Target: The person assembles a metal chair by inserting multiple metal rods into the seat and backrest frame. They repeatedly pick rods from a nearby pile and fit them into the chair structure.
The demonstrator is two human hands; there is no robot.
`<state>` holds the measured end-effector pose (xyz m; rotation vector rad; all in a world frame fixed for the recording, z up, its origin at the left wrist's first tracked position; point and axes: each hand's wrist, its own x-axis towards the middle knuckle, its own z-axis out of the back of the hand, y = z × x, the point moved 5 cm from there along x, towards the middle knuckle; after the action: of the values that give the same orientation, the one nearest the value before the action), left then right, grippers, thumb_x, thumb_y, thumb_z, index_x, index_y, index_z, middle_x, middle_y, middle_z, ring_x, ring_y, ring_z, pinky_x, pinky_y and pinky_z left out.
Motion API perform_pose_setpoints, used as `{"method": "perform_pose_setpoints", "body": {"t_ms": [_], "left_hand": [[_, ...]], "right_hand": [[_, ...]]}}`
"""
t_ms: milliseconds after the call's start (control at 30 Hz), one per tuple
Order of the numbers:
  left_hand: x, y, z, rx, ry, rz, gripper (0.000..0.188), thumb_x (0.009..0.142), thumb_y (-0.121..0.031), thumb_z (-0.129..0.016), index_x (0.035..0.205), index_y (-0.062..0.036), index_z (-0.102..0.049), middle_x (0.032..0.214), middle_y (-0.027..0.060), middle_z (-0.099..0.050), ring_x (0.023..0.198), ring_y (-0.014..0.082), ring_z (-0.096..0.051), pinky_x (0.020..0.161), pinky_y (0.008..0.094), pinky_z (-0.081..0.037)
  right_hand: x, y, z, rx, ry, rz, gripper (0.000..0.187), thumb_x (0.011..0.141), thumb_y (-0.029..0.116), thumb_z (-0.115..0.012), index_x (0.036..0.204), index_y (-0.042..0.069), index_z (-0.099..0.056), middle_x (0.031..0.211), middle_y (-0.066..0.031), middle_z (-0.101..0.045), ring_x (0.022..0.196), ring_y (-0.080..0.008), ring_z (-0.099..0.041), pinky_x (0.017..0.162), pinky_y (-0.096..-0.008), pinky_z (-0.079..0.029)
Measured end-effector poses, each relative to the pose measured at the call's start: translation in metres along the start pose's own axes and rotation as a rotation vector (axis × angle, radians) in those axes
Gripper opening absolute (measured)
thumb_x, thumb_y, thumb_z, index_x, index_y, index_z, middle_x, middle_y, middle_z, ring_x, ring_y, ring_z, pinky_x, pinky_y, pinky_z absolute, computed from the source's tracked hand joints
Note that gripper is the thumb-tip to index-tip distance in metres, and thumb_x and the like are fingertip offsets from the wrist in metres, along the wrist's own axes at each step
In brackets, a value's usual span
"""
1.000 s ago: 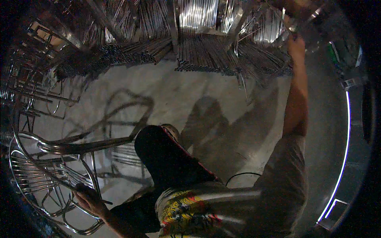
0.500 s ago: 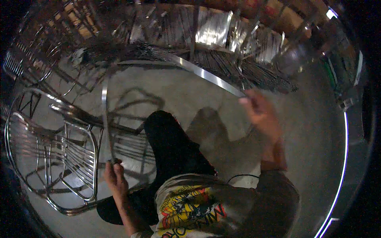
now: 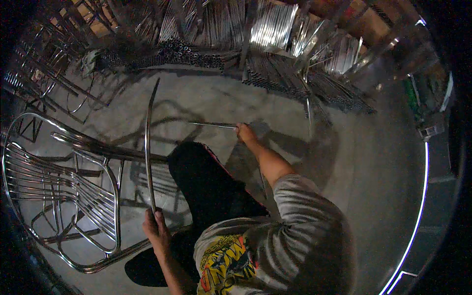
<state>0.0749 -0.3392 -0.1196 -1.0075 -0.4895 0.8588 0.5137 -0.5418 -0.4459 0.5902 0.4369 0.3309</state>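
My left hand (image 3: 156,230) is closed round the lower end of a long, slightly curved shiny metal rod (image 3: 148,142), which stands up and away from me, to the right of a metal chair frame (image 3: 88,143). My right hand (image 3: 244,132) is out in front of my knee, its fingers wrapped round the end of a second, thin metal rod (image 3: 214,125). That rod points left, its tip apart from the first one. Bent tubes and rows of slats make up the chair frame. Whether the rods are round or flat is hard to make out.
Bundles of metal tubes (image 3: 182,54) lie stacked along the far side, with more shiny tubes (image 3: 273,29) leaning behind. Further frames (image 3: 42,83) crowd the far left. Grey concrete floor (image 3: 364,162) spreads to the right, bounded by a bright white strip (image 3: 427,187).
My right hand has swung left and nearer my knee, its rod now lower and pointing left. My left hand has shifted slightly right and down with its rod.
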Motion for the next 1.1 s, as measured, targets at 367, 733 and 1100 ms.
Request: {"method": "perform_pose_setpoints", "body": {"t_ms": [367, 733, 1100], "left_hand": [[0.024, -0.031, 0.009, 0.362, 0.034, -0.064, 0.017, 0.094, -0.021, -0.064, 0.097, -0.0048, -0.059, 0.069, 0.0159, -0.058, 0.059, 0.037, -0.056, 0.055, 0.0406, -0.046], [-0.014, -0.064, 0.065, 0.823, 0.014, -0.394, 0.033, 0.085, -0.024, -0.069, 0.116, -0.0159, -0.062, 0.08, 0.0068, -0.058, 0.073, 0.0287, -0.063, 0.057, 0.0417, -0.051], [0.054, -0.05, 0.201, 1.077, -0.474, -0.484, 0.026, 0.087, -0.03, -0.066, 0.109, -0.015, -0.064, 0.089, 0.0058, -0.057, 0.088, 0.0269, -0.056, 0.079, 0.0397, -0.042]], "right_hand": [[-0.007, 0.103, 0.045, -0.17, -0.268, 0.518, 0.06, 0.093, 0.046, -0.06, 0.136, 0.004, -0.052, 0.122, -0.0155, -0.062, 0.102, -0.0296, -0.065, 0.085, -0.0424, -0.053], [-0.13, 0.421, 0.174, 0.93, 0.772, 0.285, 0.046, 0.098, 0.044, -0.057, 0.129, 0.01, -0.054, 0.093, -0.0038, -0.063, 0.063, -0.0147, -0.058, 0.058, -0.034, -0.051], [-0.143, 0.508, 0.157, 1.36, 0.374, 0.63, 0.021, 0.103, 0.033, -0.05, 0.105, 0.012, -0.054, 0.071, 0.0, -0.051, 0.049, -0.0121, -0.047, 0.046, -0.0289, -0.045]]}}
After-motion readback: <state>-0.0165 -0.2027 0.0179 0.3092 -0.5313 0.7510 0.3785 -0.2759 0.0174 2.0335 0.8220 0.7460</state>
